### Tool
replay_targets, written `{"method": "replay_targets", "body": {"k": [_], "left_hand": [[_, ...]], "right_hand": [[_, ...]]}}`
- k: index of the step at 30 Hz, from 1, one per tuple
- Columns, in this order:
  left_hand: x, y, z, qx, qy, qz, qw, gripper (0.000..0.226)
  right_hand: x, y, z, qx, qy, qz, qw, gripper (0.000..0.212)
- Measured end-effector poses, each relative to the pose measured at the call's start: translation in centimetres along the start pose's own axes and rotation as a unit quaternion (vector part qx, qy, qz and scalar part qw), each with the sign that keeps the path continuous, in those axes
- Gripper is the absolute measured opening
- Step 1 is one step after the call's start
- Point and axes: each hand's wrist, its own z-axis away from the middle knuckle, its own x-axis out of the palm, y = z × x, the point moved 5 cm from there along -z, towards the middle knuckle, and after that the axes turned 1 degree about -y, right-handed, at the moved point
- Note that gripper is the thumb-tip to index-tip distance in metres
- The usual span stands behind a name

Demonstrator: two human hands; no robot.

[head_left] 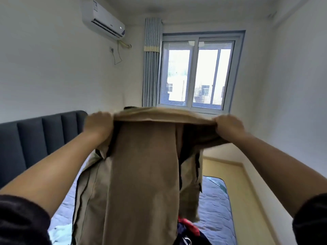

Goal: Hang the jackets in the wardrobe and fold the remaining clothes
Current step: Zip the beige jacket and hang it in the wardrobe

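Observation:
A tan jacket [141, 174] hangs in the air in front of me, held up at chest height over the bed. My left hand [98, 123] grips its top edge on the left side, and my right hand [228, 125] grips the top edge on the right. The cloth is stretched between both fists and drapes down, with its dark lining showing near the top. Below the jacket, a pile of red and dark blue clothes [187, 230] lies on the bed, partly hidden by the jacket. A pale garment [60, 232] lies at the lower left of the bed.
The bed [215, 209] with a blue-grey quilted cover fills the lower middle, and its dark padded headboard [40, 137] runs along the left wall. A strip of yellow floor [235, 175] lies to the right. A window [196, 73] and curtain are ahead.

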Motion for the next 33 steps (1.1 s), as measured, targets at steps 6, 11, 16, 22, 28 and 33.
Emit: {"method": "replay_targets", "body": {"k": [6, 11, 16, 22, 28, 33], "left_hand": [[1.5, -0.2, -0.9, -0.030, -0.056, 0.187, 0.980, 0.029], [1.0, -0.9, -0.4, 0.000, -0.019, 0.144, 0.989, 0.028], [3.7, -1.3, 0.8, 0.007, -0.156, 0.169, 0.973, 0.023], [4.7, -0.9, 2.1, 0.076, -0.053, 0.181, 0.979, 0.029], [10.2, -1.9, 4.9, -0.102, -0.306, 0.478, 0.817, 0.027], [7.6, -3.0, 5.7, -0.262, -0.237, 0.768, 0.535, 0.029]], "right_hand": [[1.5, -3.1, 1.4, 0.085, -0.023, -0.189, 0.978, 0.022], [0.8, -7.1, 2.2, 0.067, 0.053, -0.130, 0.988, 0.029], [3.6, -8.3, 4.0, 0.148, -0.062, -0.195, 0.968, 0.024], [1.8, -10.1, 6.8, 0.127, 0.093, -0.219, 0.963, 0.030], [6.1, -9.6, 10.3, 0.311, -0.056, -0.454, 0.833, 0.035], [4.3, -10.5, 12.1, 0.371, -0.014, -0.727, 0.578, 0.033]]}}
